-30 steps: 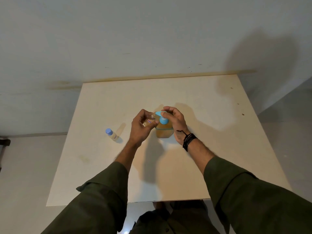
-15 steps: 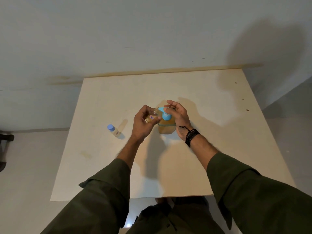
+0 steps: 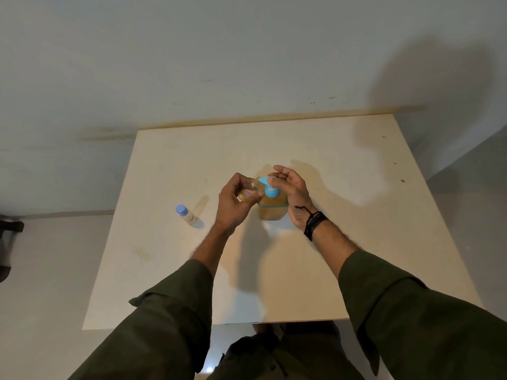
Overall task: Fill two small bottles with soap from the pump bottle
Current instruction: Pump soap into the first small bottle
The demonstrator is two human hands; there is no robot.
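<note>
A pump bottle (image 3: pixel 271 208) of amber soap with a light blue pump head stands at the middle of the cream table (image 3: pixel 343 215). My left hand (image 3: pixel 233 204) grips a small clear bottle (image 3: pixel 247 192) with a red label, held tilted with its mouth at the pump's spout. My right hand (image 3: pixel 290 190) lies over the pump head, thumb on its top and the other fingers loosely spread. A second small bottle (image 3: pixel 186 213) with a blue cap stands on the table to the left, apart from both hands.
The table's far edge meets a pale wall (image 3: pixel 247 64). Pale floor lies left and right of the table. A dark object (image 3: pixel 8 242) sits on the floor at the far left edge of the view.
My right hand's fingers have lifted and spread a little over the pump head. The camera view has shifted slightly; the bottles stay where they were.
</note>
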